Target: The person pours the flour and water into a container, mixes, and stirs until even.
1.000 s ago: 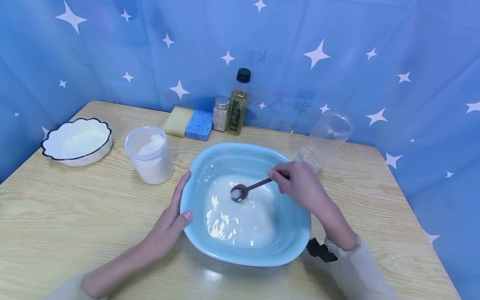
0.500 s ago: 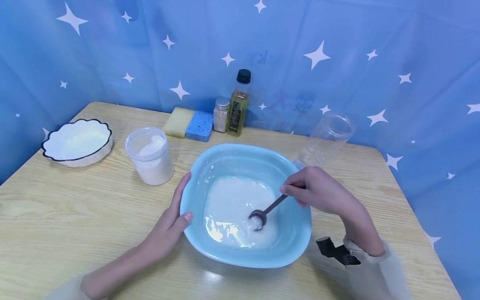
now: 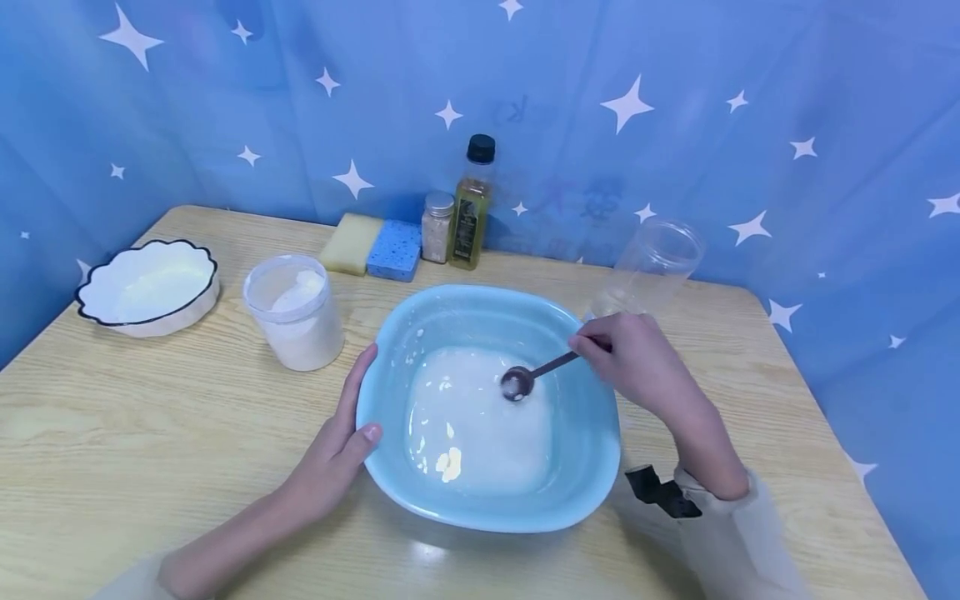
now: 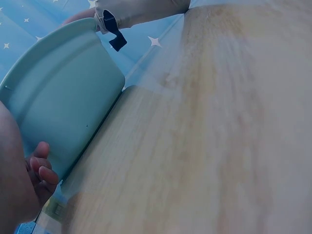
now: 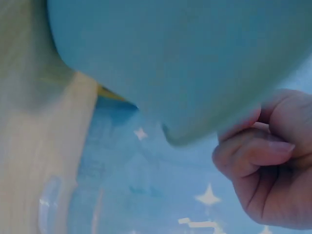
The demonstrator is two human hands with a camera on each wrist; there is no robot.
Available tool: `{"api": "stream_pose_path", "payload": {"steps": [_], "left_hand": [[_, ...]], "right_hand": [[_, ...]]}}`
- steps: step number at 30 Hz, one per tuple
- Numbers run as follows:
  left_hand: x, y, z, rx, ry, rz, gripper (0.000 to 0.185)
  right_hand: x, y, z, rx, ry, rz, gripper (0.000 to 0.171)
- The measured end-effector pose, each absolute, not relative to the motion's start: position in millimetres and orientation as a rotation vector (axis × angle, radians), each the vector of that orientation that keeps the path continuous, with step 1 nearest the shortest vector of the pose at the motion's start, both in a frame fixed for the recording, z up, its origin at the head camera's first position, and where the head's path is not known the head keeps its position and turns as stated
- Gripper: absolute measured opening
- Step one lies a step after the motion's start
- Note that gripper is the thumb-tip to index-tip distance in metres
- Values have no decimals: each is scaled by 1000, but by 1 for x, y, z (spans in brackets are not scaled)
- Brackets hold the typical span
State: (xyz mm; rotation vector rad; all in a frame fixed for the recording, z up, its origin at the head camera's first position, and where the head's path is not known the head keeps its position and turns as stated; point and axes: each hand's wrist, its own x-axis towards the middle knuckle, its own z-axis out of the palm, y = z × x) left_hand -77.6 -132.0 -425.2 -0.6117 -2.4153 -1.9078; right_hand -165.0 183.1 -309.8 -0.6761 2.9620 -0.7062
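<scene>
A light blue basin [image 3: 480,321] stands on the wooden table and holds white liquid [image 3: 480,425]. My left hand [image 3: 337,450] holds its left rim, thumb over the edge and fingers along the outer wall. The left wrist view shows those fingers [image 4: 39,173] curled against the basin's outside [image 4: 63,97]. My right hand [image 3: 637,358] pinches the handle of a dark metal spoon [image 3: 525,379] whose bowl dips into the liquid right of centre. In the right wrist view the curled right hand [image 5: 263,165] sits beside the basin's underside [image 5: 185,58]; the spoon is hidden there.
A jar of white powder [image 3: 295,312] stands left of the basin, and a white scalloped dish [image 3: 146,285] sits at the far left. Along the back are a yellow sponge [image 3: 348,243], a blue sponge [image 3: 395,248], a shaker [image 3: 438,227] and an oil bottle [image 3: 472,208]. A clear jar [image 3: 648,267] leans at back right.
The spoon swept from the liquid's upper middle to the lower right, then back up to right of centre. The left hand kept its hold on the rim.
</scene>
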Motion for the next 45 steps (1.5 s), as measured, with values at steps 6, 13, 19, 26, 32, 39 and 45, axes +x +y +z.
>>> {"api": "stream_pose_path", "payload": {"steps": [6, 13, 19, 26, 32, 39, 45], "left_hand": [[-78, -131, -424, -613, -2419, -1895, 69], [-79, -130, -423, -639, -2402, -1871, 69], [-79, -129, -424, -650, -2387, -1909, 68], [-80, -129, -424, -652, -2397, -1917, 68], [-74, -131, -424, -607, -2390, -1963, 69], [-75, -130, -425, -629, -2368, -1922, 69], [-76, -131, -426, -638, -2375, -1897, 70]], "right_hand": [[-157, 197, -295, -672, 2822, -678, 14], [-158, 185, -303, -780, 2774, -769, 15], [-163, 185, -307, -735, 2991, -682, 14], [-157, 202, -297, -780, 2897, -608, 13], [-153, 199, -301, -941, 2575, -725, 16], [-155, 168, -318, -1065, 2530, -823, 17], [-158, 166, -321, -975, 2797, -794, 14]]}}
